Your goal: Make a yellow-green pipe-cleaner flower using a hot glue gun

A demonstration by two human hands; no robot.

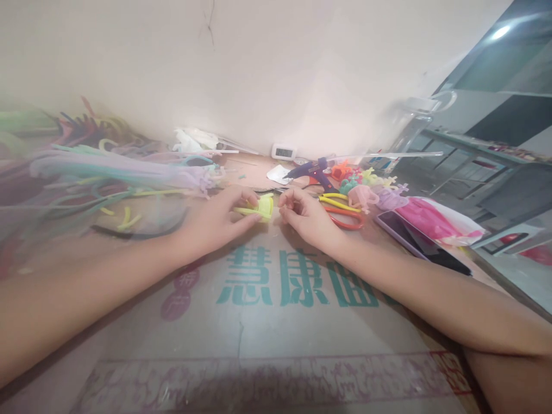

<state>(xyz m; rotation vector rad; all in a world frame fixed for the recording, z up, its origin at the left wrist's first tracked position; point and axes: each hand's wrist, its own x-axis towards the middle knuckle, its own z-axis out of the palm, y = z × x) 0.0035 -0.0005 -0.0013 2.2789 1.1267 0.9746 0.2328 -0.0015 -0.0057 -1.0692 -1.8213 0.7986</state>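
Note:
My left hand grips a small pale yellow piece, fuzzy and bent, between thumb and fingers near the middle of the view. Close on its right, my right hand has its thumb and fingertips drawn together; whatever they may pinch is too small to make out. A narrow gap lies between the right fingertips and the yellow piece. Both forearms rest over a printed sheet on the table.
Bundled pipe cleaners lie at left. Behind the hands are a small display and a glue gun. At right are red-handled and yellow-handled tools, fuzzy figures, a phone and a clear jug.

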